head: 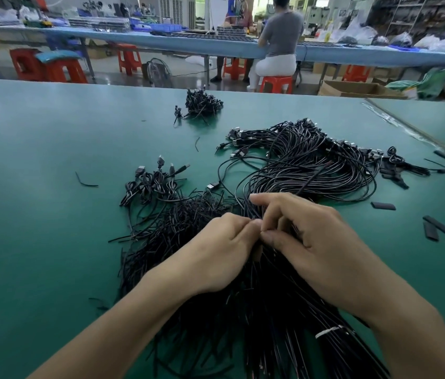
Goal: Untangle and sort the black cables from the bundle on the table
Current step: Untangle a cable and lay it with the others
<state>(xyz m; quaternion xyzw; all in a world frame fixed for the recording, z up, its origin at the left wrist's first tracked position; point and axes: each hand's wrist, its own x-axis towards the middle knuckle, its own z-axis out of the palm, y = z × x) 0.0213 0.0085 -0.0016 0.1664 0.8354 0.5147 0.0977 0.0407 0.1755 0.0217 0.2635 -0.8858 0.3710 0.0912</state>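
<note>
Bundle of black cables (256,310) lay at six o'clock on our bench (38,214); our left hand (215,250) and right hand (306,236) each pinched a few. Tugging hard, we judged, risked tightening the tangle.

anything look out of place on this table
Mostly loose scraps: a short wire piece lies alone on the green table at left, and flat black strips are scattered at right, apart from the cable bundle.

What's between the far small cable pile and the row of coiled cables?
In the head view, only bare green mat and one short black wire scrap.
</note>
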